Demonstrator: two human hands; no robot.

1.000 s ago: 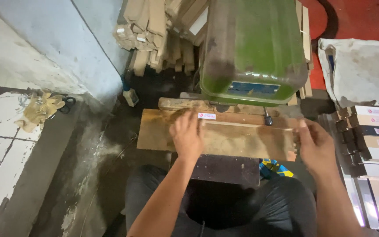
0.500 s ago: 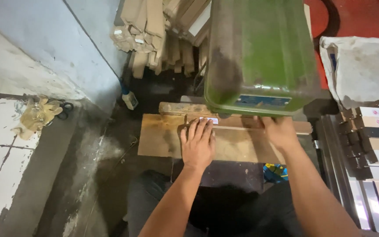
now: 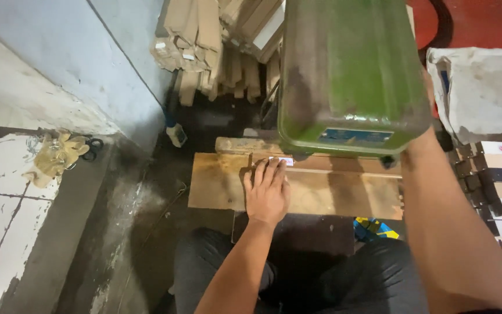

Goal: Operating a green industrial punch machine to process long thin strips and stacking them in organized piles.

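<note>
The wooden board [image 3: 321,186] lies crosswise just below the green machine head [image 3: 352,75]. The left hand [image 3: 267,192] rests flat, fingers spread, on its left half; the right hand is hidden behind the machine head, grip unknowable.

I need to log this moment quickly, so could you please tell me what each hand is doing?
Left hand: open, flat on the board.
Right hand: hidden behind the green machine; cannot be told.

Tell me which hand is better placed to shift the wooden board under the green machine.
Left, probably. The left hand lies flat on the wooden board, fingers at the green machine. The right forearm reaches up beside the machine, and its hand is hidden behind it, off the board.
</note>
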